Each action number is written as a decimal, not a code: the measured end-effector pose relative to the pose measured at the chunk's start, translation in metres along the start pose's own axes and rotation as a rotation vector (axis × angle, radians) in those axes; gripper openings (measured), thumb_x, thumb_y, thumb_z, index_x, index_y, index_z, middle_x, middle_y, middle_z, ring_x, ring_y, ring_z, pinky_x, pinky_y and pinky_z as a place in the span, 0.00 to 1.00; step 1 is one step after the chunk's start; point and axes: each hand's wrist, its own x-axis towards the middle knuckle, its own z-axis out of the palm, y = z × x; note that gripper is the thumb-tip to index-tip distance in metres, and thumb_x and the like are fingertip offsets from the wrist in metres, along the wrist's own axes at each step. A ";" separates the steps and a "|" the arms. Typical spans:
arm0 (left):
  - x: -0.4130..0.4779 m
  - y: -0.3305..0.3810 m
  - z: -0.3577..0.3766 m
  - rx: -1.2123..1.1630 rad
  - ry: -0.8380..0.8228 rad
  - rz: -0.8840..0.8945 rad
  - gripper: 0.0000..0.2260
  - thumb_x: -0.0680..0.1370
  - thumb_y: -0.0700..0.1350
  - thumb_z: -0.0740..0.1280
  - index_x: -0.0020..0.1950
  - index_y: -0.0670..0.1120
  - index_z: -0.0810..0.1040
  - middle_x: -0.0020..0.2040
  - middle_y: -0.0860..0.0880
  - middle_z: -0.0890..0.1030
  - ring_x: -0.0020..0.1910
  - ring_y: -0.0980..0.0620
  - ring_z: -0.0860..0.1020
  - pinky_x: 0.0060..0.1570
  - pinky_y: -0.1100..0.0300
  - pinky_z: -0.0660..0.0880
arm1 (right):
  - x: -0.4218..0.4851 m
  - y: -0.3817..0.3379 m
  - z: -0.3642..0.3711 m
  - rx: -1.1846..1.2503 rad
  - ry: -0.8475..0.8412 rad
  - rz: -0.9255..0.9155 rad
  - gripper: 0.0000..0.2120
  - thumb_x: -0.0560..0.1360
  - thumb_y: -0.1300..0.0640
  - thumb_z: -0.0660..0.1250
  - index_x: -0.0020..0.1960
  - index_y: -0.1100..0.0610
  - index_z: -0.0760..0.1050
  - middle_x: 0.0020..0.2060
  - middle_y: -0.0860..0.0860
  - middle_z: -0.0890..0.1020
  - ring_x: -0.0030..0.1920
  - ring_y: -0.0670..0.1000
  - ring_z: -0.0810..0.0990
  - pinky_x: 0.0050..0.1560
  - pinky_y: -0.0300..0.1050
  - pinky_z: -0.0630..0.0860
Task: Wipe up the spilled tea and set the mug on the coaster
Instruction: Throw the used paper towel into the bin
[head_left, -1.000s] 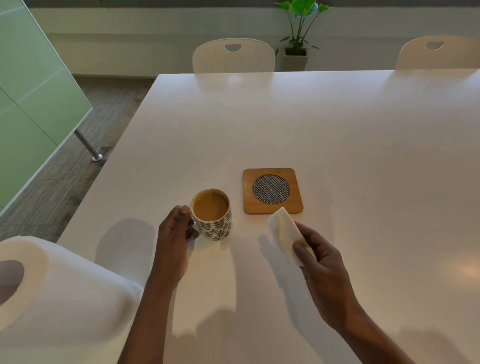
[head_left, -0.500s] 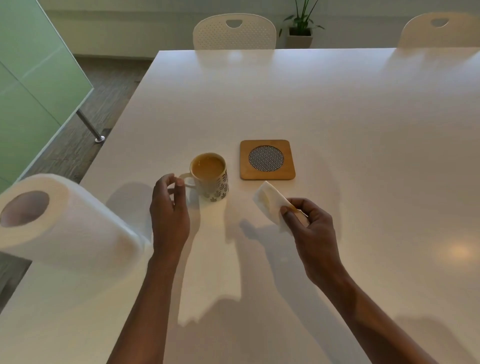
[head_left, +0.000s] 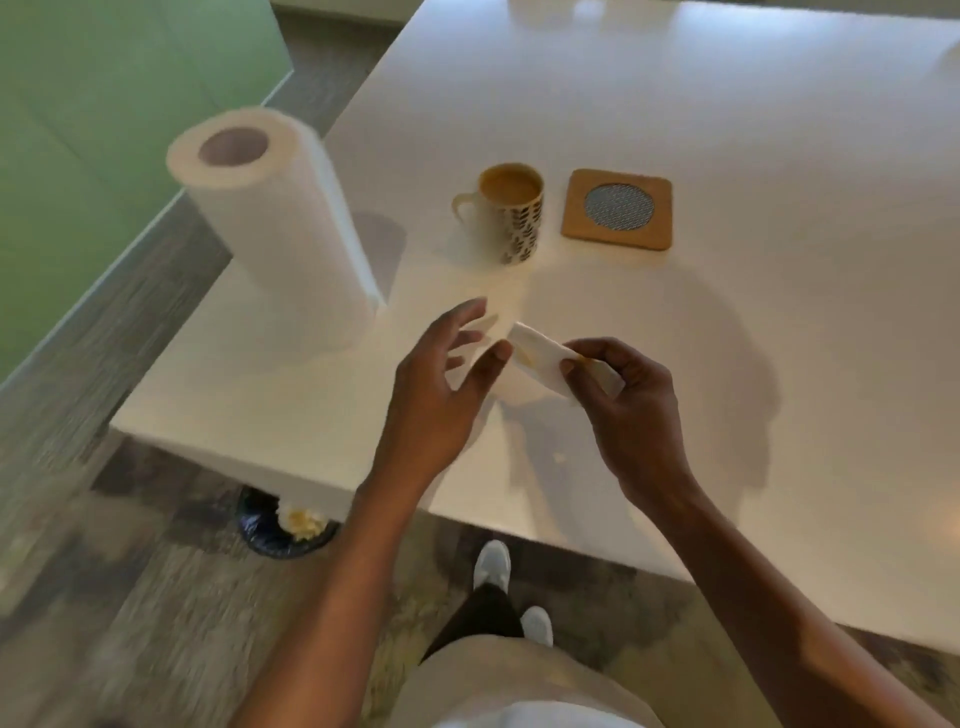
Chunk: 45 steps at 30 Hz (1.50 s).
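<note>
A patterned mug (head_left: 511, 210) full of milky tea stands on the white table (head_left: 727, 130), just left of a square wooden coaster (head_left: 618, 209) with a round mesh centre. The two are apart. Nearer me, my right hand (head_left: 623, 410) pinches a folded, tea-stained paper towel piece (head_left: 540, 364) above the table's front part. My left hand (head_left: 441, 395) is beside it with fingers spread, its thumb close to the paper's left end; I cannot tell if they touch.
A tall paper towel roll (head_left: 275, 218) stands upright near the table's left front corner. Below that corner, on the wooden floor, sits a dark bin (head_left: 283, 522) with crumpled stained paper inside. My legs and white shoes (head_left: 493, 566) are by the table's front edge.
My left hand let go of the mug handle and came back toward the paper in my right hand. The view tilted downward, bringing the table edge, floor and bin into sight.
</note>
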 end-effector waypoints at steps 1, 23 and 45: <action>-0.011 -0.003 -0.005 -0.004 -0.001 -0.012 0.25 0.79 0.60 0.67 0.75 0.57 0.71 0.69 0.63 0.76 0.62 0.70 0.76 0.59 0.74 0.73 | -0.006 0.000 0.007 -0.009 -0.026 -0.003 0.06 0.80 0.60 0.72 0.53 0.51 0.86 0.47 0.43 0.87 0.48 0.42 0.82 0.45 0.32 0.78; -0.164 -0.159 -0.243 0.041 0.631 -0.292 0.16 0.84 0.58 0.61 0.70 0.58 0.76 0.64 0.63 0.80 0.63 0.62 0.78 0.58 0.70 0.75 | -0.096 -0.034 0.310 -0.135 -0.545 -0.197 0.09 0.78 0.63 0.74 0.57 0.54 0.84 0.54 0.45 0.83 0.51 0.45 0.84 0.49 0.38 0.83; -0.189 -0.508 -0.289 0.095 0.235 -1.013 0.17 0.82 0.45 0.65 0.71 0.53 0.78 0.74 0.50 0.76 0.73 0.48 0.72 0.72 0.49 0.71 | -0.080 0.289 0.633 -0.940 -0.714 0.365 0.20 0.78 0.70 0.64 0.67 0.59 0.80 0.62 0.59 0.82 0.58 0.59 0.82 0.56 0.52 0.81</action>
